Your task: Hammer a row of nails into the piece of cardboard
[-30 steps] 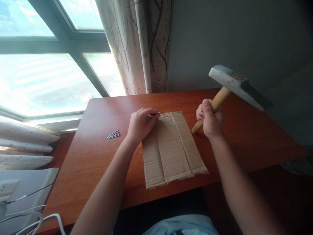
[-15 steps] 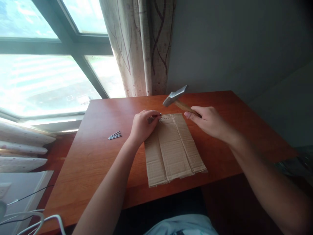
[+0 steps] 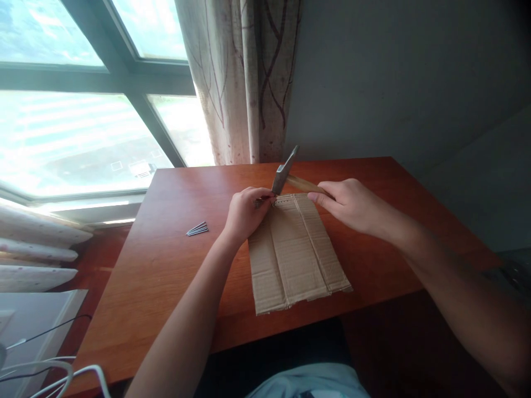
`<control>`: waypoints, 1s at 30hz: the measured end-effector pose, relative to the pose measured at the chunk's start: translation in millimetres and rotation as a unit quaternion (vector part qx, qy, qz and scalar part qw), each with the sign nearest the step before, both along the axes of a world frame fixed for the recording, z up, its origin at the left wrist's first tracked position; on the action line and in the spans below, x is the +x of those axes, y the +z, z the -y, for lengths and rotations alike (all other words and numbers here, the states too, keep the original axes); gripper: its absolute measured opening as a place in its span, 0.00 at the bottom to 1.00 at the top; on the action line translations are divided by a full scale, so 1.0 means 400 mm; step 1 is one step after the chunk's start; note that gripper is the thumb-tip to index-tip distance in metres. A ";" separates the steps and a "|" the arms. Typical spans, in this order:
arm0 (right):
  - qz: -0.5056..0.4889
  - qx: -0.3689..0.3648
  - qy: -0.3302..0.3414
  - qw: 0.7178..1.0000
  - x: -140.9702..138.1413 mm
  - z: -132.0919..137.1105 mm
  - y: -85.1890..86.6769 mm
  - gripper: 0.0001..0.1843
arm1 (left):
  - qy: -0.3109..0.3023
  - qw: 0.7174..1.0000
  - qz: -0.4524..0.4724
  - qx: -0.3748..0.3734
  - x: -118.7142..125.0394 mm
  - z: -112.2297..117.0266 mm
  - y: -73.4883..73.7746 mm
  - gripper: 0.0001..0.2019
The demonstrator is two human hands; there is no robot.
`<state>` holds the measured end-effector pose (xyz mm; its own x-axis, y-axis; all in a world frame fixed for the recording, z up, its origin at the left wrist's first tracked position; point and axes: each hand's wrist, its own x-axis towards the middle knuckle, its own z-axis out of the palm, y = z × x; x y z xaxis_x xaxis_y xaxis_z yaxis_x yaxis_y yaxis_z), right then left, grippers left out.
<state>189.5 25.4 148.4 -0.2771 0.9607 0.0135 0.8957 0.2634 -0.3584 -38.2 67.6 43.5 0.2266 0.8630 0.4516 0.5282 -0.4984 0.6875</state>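
My right hand [image 3: 346,202] is wrapped round the wooden handle of a hammer [image 3: 281,176]; its steel head is tilted, with the lower face down at my left fingertips. My left hand [image 3: 249,213] rests at the far left corner of a flat piece of corrugated cardboard [image 3: 294,249], finger and thumb pinched on a nail that the hammer head and fingers now mostly hide. A row of small dark marks runs along the cardboard's far edge, just right of these fingers. Several loose nails [image 3: 197,228] lie together on the table, left of my left hand.
The cardboard lies on a reddish-brown wooden table [image 3: 157,271]. Behind the table hang a patterned curtain [image 3: 236,83] and a grey wall [image 3: 394,83]. A window [image 3: 83,138] is at the left. White cables [image 3: 93,369] loop by the table's near left corner.
The hammer head has swung down and slightly left to my left fingertips. My left hand keeps its pinch at the cardboard's corner. The view has shifted slightly.
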 end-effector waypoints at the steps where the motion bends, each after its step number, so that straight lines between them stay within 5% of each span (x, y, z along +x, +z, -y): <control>1: -0.002 0.003 -0.002 1.000 0.001 0.001 0.000 0.24 | -0.001 1.000 0.002 0.000 0.000 0.000 0.000 0.06; 20: -0.011 -0.031 0.004 0.999 -0.005 0.009 -0.010 0.22 | -0.020 1.000 0.020 -0.013 -0.003 -0.002 -0.007 0.05; 30: -0.024 0.008 0.000 1.000 -0.007 0.016 -0.007 0.23 | -0.025 0.999 0.033 -0.005 -0.003 -0.008 -0.010 0.04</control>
